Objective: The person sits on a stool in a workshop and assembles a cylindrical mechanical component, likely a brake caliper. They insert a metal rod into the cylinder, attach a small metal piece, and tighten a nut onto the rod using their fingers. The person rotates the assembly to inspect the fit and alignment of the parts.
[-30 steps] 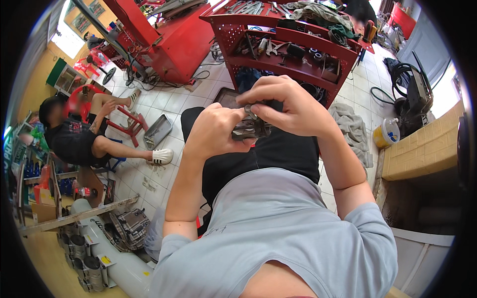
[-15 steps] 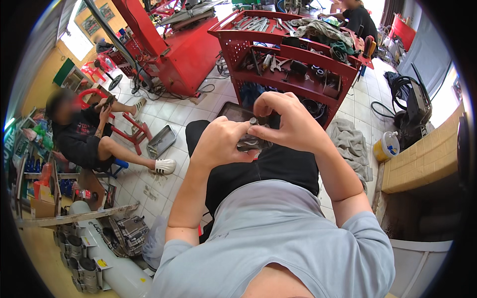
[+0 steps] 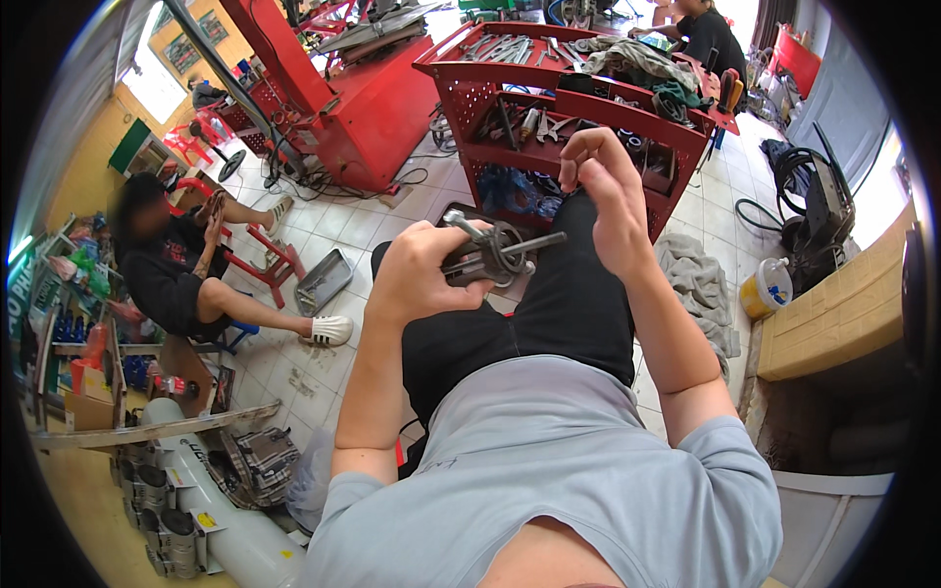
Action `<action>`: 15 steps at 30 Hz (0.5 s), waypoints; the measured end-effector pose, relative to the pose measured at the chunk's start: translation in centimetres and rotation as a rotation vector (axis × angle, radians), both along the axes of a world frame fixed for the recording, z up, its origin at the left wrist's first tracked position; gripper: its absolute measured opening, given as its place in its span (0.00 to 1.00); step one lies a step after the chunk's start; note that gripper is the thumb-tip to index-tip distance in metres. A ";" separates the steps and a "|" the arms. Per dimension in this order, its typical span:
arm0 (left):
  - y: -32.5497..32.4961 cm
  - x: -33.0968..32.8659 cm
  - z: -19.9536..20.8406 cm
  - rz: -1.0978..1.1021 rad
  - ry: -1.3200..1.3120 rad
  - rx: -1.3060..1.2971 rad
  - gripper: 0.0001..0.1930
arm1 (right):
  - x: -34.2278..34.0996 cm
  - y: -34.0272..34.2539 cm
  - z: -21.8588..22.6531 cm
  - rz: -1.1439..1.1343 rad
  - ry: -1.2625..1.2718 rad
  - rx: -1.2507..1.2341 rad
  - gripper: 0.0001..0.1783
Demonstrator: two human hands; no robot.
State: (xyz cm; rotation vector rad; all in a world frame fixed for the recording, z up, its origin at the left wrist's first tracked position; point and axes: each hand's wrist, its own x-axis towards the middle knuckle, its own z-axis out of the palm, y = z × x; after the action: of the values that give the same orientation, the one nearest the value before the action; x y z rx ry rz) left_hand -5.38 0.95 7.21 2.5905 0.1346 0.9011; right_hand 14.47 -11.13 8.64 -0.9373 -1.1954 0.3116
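Both hands work above the person's lap in the head view, the only 1 given. Clenched around a greasy metal part (image 3: 490,257), the left hand (image 3: 420,276) holds it over the black-clad thighs; the part looks like a round housing with a rod sticking out to the right and a bolt standing up at its top left. Lifted clear of the part, the right hand (image 3: 608,196) has its fingers curled and pinched near the tips; whether they grip some small piece cannot be told (nothing shows between them).

As for progress, I judge the job to be mid-way: the part is out and in hand, not mounted on anything, and no finished assembly shows nearby.

Containers next. Just beyond the knees, the red tool cart (image 3: 461,73) carries wrenches and rags on its top tray and more tools and dark parts on its lower shelf. On the tiles to the left lies a grey metal tray (image 3: 323,281), its contents unclear. By the wall on the right stands a small white and yellow tub (image 3: 767,287), near a grey rag (image 3: 698,284). A second person (image 3: 172,269) sits on a red stool, well apart.
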 end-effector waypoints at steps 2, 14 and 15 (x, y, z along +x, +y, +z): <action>0.3 -0.5 0.5 -0.016 -0.024 -0.052 0.26 | 0.9 1.1 -0.9 0.115 0.058 0.032 0.14; 0.0 -1.5 -0.2 -0.014 -0.160 -0.066 0.34 | -4.1 0.0 -0.8 0.150 -0.560 -0.218 0.40; 0.0 -1.5 0.0 -0.016 -0.133 -0.044 0.35 | -4.1 -0.1 -0.8 0.152 -0.537 -0.228 0.38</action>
State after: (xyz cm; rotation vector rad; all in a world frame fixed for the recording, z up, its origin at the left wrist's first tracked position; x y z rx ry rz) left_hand -6.90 0.95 7.19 2.4787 0.0961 1.0495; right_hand 10.34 -11.18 7.85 -1.1734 -1.7556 0.3329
